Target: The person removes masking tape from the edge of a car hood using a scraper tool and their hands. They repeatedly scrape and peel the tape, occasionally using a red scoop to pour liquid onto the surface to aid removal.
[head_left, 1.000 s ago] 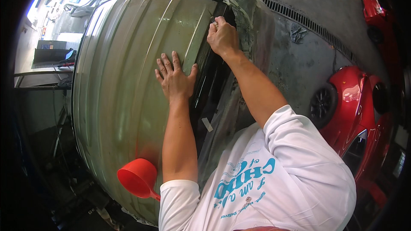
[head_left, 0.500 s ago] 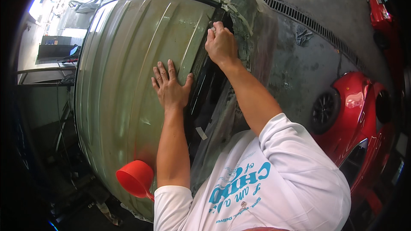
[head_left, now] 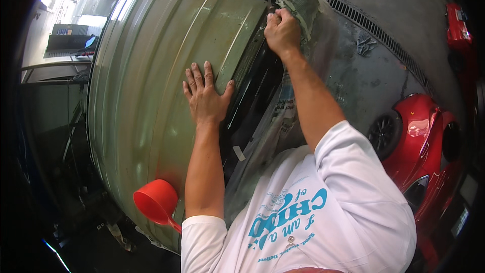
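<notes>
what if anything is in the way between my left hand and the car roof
Nothing visible is: your left hand lies spread on the car roof. The red dipper is lower in the picture and further left, clear of that hand.

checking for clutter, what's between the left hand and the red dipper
In the head view, only bare ribbed roof panel lies between the left hand and the red dipper.

Large and small blue lettering point(head_left: 287, 216) is printed across the white T-shirt point(head_left: 361, 187); on the masking paper point(head_left: 287, 92), print point(head_left: 288, 104) is shown too small to read.
</notes>
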Demonstrator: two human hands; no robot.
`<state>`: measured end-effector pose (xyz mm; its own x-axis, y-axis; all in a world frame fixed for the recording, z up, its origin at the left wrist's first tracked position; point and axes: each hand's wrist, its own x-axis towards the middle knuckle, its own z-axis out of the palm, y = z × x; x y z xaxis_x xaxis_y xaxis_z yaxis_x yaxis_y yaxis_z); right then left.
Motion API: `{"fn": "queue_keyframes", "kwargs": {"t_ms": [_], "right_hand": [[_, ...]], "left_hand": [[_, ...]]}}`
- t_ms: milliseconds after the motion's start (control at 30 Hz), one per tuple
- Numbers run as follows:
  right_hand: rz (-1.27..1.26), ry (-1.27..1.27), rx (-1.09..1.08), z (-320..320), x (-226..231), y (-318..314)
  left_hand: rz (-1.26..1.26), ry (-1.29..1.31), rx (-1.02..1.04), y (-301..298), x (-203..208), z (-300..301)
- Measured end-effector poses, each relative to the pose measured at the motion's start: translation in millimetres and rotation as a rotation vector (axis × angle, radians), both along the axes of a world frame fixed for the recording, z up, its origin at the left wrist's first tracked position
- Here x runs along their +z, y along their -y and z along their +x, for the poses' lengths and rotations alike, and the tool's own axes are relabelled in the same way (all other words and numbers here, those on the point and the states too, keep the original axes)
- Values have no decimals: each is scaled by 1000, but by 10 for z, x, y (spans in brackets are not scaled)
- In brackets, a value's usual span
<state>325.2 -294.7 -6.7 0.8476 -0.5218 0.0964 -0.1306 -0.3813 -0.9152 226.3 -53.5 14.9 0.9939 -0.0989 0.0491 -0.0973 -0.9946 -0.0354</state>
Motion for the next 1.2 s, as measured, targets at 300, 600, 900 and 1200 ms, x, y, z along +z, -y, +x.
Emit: {"fn": "queue_keyframes", "kwargs": {"t_ms": [300, 600, 900, 1200], "right_hand": [[-147, 17, 97, -50, -22, 72], [-165, 34, 98, -77, -96, 57], [-223, 15, 159, -29, 5, 160], [-169, -27, 161, -242, -46, 15]], "left_hand": [[-49, 26, 19, 11, -16, 30], [-21, 42, 16, -11, -46, -3], [4, 36, 12, 30, -20, 10], [20, 30, 12, 6, -29, -5]]}}
